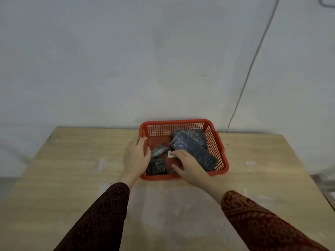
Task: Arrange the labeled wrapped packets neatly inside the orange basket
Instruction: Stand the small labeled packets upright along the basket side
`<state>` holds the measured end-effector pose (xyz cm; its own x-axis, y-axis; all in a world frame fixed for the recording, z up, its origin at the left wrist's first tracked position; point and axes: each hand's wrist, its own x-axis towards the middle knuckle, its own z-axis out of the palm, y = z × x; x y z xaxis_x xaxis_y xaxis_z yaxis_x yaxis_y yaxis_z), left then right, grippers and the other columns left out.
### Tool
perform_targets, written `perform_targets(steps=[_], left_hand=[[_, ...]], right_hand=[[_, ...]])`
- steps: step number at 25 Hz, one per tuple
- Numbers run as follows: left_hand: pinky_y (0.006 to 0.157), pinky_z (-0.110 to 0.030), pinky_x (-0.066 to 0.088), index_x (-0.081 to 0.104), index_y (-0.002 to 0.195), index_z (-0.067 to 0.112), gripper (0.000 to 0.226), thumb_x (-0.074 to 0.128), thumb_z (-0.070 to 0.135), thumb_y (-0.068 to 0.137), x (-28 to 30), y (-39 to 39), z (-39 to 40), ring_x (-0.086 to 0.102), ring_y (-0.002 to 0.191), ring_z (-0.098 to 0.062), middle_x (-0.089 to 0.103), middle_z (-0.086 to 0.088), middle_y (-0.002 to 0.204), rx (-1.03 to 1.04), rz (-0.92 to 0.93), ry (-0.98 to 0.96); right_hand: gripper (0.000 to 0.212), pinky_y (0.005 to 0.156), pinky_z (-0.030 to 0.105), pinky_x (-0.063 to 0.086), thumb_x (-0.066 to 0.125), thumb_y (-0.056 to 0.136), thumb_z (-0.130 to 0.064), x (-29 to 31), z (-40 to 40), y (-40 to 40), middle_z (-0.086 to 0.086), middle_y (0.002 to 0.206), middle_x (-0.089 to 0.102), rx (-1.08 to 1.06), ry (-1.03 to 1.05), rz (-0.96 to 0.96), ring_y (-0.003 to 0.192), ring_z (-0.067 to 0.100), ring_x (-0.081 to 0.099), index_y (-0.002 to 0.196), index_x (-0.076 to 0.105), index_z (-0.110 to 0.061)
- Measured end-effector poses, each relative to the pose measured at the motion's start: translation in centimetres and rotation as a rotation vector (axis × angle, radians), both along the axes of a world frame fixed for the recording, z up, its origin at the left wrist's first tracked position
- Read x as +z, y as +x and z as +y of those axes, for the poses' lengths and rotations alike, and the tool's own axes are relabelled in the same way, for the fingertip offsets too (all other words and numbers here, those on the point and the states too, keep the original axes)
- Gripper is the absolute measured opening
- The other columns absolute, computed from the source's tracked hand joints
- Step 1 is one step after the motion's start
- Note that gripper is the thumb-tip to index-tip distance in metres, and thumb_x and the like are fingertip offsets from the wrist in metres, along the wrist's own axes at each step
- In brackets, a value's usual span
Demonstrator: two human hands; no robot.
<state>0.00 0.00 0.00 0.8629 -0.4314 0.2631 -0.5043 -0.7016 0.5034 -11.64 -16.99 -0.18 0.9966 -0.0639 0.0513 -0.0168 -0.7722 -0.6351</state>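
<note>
Several wrapped packets (194, 151) lie crooked in the orange basket (220, 153) on the tabletop (72, 160), left hand (136, 156) clamped on its rim, right hand (188, 167) spread loosely over them (holding nothing); a careless nudge could topple the tilted long packet.

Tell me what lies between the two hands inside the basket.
In the head view, between the left hand and right hand: a small silvery packet, a dark packet, and bare floor of the orange basket.
</note>
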Motion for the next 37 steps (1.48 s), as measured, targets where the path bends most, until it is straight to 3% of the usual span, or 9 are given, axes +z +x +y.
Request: perform_targets(steps=[2, 5, 8, 12, 18, 21, 28, 32, 37], left_hand=[[0.092, -0.042, 0.048, 0.053, 0.130, 0.009, 0.043, 0.056, 0.019, 0.088, -1.5, 0.6, -0.2, 0.052, 0.118, -0.031, 0.056, -0.014, 0.130, 0.085, 0.058, -0.049], [0.101, -0.045, 0.044, 0.034, 0.146, 0.012, 0.059, 0.054, 0.019, 0.090, -4.1, 0.3, -0.5, 0.043, 0.130, -0.034, 0.038, -0.018, 0.148, 0.155, 0.195, -0.072], [0.085, -0.042, 0.050, 0.011, 0.153, 0.020, 0.077, 0.054, 0.017, 0.090, -6.2, -0.1, -0.6, 0.056, 0.110, -0.035, 0.044, -0.020, 0.142, 0.145, 0.241, -0.103], [0.070, -0.030, 0.043, 0.007, 0.152, 0.034, 0.079, 0.054, 0.020, 0.090, -6.8, 0.3, -0.7, 0.060, 0.091, -0.024, 0.061, -0.012, 0.119, 0.165, 0.297, -0.214], [0.077, -0.029, 0.046, 0.002, 0.151, 0.038, 0.081, 0.052, 0.017, 0.091, -7.1, 0.8, -0.4, 0.059, 0.095, -0.017, 0.060, -0.008, 0.124, 0.116, 0.362, -0.255], [0.082, -0.027, 0.044, 0.001, 0.151, 0.038, 0.081, 0.051, 0.015, 0.091, -7.1, 1.1, -0.2, 0.057, 0.101, -0.015, 0.058, -0.008, 0.128, 0.081, 0.378, -0.271], [0.092, -0.034, 0.049, 0.007, 0.153, 0.033, 0.069, 0.046, 0.023, 0.097, -6.8, 1.5, -0.2, 0.055, 0.110, -0.014, 0.055, -0.007, 0.134, 0.058, 0.373, -0.305], [0.095, -0.038, 0.050, 0.011, 0.152, 0.035, 0.058, 0.037, 0.035, 0.100, -6.3, 1.1, -0.1, 0.056, 0.116, -0.018, 0.051, 0.007, 0.135, 0.062, 0.393, -0.371], [0.083, -0.045, 0.056, 0.009, 0.151, 0.041, 0.064, 0.043, 0.029, 0.098, -6.4, 1.1, -0.1, 0.063, 0.098, -0.018, 0.062, -0.004, 0.124, 0.104, 0.422, -0.350]], right_hand=[[0.036, 0.096, 0.026, 0.045, 0.056, 0.091, -0.019, -1.8, 0.1, 1.0, 0.002, 0.124, 0.054, 0.011, 0.003, 0.031, 0.109, 0.012, 0.052, 0.126, 0.054, -0.014], [0.033, 0.096, 0.018, 0.037, 0.058, 0.090, -0.017, -4.2, 0.4, 2.5, 0.004, 0.122, 0.054, 0.017, 0.008, 0.130, 0.115, 0.017, 0.051, 0.123, 0.056, -0.012], [0.042, 0.102, 0.016, 0.026, 0.061, 0.088, -0.015, -5.3, 0.7, 4.9, 0.006, 0.132, 0.048, 0.064, -0.004, 0.215, 0.126, 0.019, 0.043, 0.129, 0.051, -0.014], [0.059, 0.114, 0.035, 0.030, 0.070, 0.081, -0.022, -5.8, 0.8, 8.0, 0.011, 0.145, 0.034, 0.203, -0.081, 0.425, 0.133, 0.028, 0.035, 0.135, 0.047, -0.012], [0.086, 0.095, 0.047, 0.048, 0.080, 0.069, -0.018, -6.6, 2.0, 9.8, 0.015, 0.141, 0.035, 0.286, -0.435, 0.377, 0.121, 0.038, 0.043, 0.140, 0.031, -0.016], [0.078, 0.096, 0.046, 0.045, 0.076, 0.072, -0.013, -6.6, 2.2, 10.0, 0.018, 0.137, 0.040, 0.290, -0.468, 0.331, 0.119, 0.038, 0.045, 0.136, 0.033, -0.013], [0.029, 0.088, 0.041, 0.046, 0.045, 0.092, -0.006, -3.1, -0.2, 12.2, 0.017, 0.113, 0.053, 0.196, -0.198, 0.425, 0.106, 0.033, 0.052, 0.119, 0.053, -0.004], [0.019, 0.073, 0.032, 0.040, 0.050, 0.095, -0.014, -1.0, -1.5, 13.5, 0.012, 0.098, 0.053, 0.214, -0.206, 0.483, 0.095, 0.030, 0.056, 0.110, 0.056, -0.004], [0.018, 0.065, 0.028, 0.049, 0.054, 0.094, -0.019, 1.0, -2.5, 15.3, 0.010, 0.101, 0.064, 0.142, -0.090, 0.474, 0.072, 0.015, 0.061, 0.108, 0.056, -0.008]])
